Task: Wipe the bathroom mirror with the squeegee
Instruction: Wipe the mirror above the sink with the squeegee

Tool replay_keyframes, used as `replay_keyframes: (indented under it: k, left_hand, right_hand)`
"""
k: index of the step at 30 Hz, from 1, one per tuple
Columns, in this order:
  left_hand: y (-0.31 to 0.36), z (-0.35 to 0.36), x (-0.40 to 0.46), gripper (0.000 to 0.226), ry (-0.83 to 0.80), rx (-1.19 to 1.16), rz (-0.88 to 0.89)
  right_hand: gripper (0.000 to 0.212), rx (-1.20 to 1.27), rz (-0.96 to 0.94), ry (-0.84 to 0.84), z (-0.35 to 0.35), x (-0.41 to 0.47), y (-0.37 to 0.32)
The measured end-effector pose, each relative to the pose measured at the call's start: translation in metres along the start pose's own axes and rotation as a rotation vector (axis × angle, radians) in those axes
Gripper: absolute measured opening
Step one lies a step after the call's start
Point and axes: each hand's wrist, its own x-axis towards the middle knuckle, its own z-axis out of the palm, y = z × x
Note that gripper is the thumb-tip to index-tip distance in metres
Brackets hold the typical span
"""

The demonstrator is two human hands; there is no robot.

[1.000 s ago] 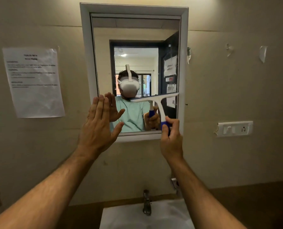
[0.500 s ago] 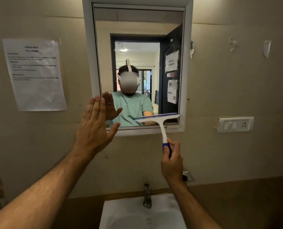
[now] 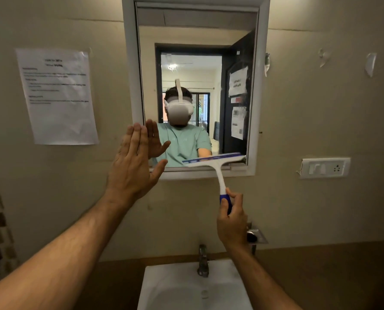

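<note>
A white-framed bathroom mirror (image 3: 257, 90) hangs on the beige wall straight ahead. My right hand (image 3: 231, 218) grips the blue handle of a white squeegee (image 3: 218, 166). Its blade lies almost level along the bottom edge of the glass, at the lower right corner. My left hand (image 3: 133, 166) is held up flat with straight fingers in front of the mirror's lower left corner; I cannot tell whether it touches the frame.
A white basin (image 3: 155, 285) with a metal tap (image 3: 203, 260) sits below the mirror. A small metal fitting (image 3: 257, 237) juts from the wall by my right wrist. A printed notice (image 3: 56, 97) hangs left, a switch plate (image 3: 325, 167) right.
My right hand pulled the squeegee down the right half of the glass, from mid-height to the bottom edge. My left hand stayed flat at the lower left corner.
</note>
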Motion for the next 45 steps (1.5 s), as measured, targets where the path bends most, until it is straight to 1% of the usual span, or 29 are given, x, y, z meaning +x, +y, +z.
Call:
replay_keyframes:
  k: [3, 5, 7, 9, 11, 14, 17, 19, 22, 24, 29, 31, 33, 35, 38, 40, 42, 45]
  left_hand:
    - [-0.007, -0.009, 0.015, 0.093, 0.026, 0.017, 0.003]
    - [-0.01, -0.018, 0.029, 0.092, 0.073, 0.035, 0.007]
    - [-0.013, -0.027, 0.044, 0.093, 0.117, 0.042, 0.003]
    - [-0.015, -0.034, 0.058, 0.094, 0.133, 0.036, -0.006]
    - [-0.017, -0.039, 0.068, 0.094, 0.14, 0.043, -0.003]
    - [-0.019, -0.044, 0.076, 0.095, 0.142, 0.045, 0.011]
    - [-0.023, -0.045, 0.078, 0.095, 0.156, 0.034, 0.012]
    - [-0.026, -0.045, 0.078, 0.096, 0.168, 0.024, 0.012]
    - [-0.031, -0.045, 0.075, 0.096, 0.184, 0.018, 0.019]
    - [-0.033, -0.044, 0.072, 0.096, 0.193, 0.031, 0.023]
    - [-0.035, -0.046, 0.064, 0.096, 0.192, 0.024, 0.03]
    - [-0.034, -0.048, 0.061, 0.097, 0.189, 0.029, 0.033]
    - [-0.034, -0.052, 0.059, 0.097, 0.181, 0.03, 0.031]
    - [-0.035, -0.056, 0.058, 0.097, 0.171, 0.037, 0.028]
    - [-0.037, -0.062, 0.06, 0.097, 0.169, 0.04, 0.025]
    - [-0.039, -0.065, 0.063, 0.098, 0.169, 0.039, 0.016]
    - [-0.04, -0.066, 0.065, 0.099, 0.166, 0.044, 0.0]
    - [-0.04, -0.065, 0.065, 0.099, 0.156, 0.044, -0.016]
  right_hand:
    - [0.021, 0.104, -0.108, -0.048, 0.017, 0.041, -0.051]
    - [0.02, 0.15, -0.177, -0.014, 0.032, 0.08, -0.096]
    - [0.021, 0.193, -0.206, 0.033, 0.044, 0.115, -0.14]
    - [0.021, 0.231, -0.246, 0.054, 0.052, 0.142, -0.174]
    - [0.022, 0.242, -0.29, 0.074, 0.058, 0.162, -0.198]
    - [0.026, 0.219, -0.303, 0.088, 0.065, 0.185, -0.22]
    - [0.026, 0.196, -0.292, 0.056, 0.07, 0.192, -0.223]
    - [0.022, 0.207, -0.256, 0.024, 0.073, 0.185, -0.211]
    - [0.019, 0.14, -0.208, -0.013, 0.076, 0.158, -0.176]
    - [0.02, 0.08, -0.188, -0.022, 0.076, 0.137, -0.149]
    - [0.025, 0.034, -0.162, -0.072, 0.077, 0.081, -0.09]
    - [0.03, 0.007, -0.146, -0.091, 0.077, 0.059, -0.075]
    - [0.03, 0.011, -0.115, -0.1, 0.079, 0.048, -0.071]
    - [0.026, 0.047, -0.138, -0.07, 0.081, 0.054, -0.085]
    - [0.019, 0.084, -0.191, 0.001, 0.083, 0.088, -0.135]
    - [0.018, 0.097, -0.247, 0.029, 0.085, 0.117, -0.174]
    - [0.019, 0.17, -0.292, 0.036, 0.087, 0.144, -0.207]
    - [0.023, 0.186, -0.289, 0.056, 0.091, 0.166, -0.232]
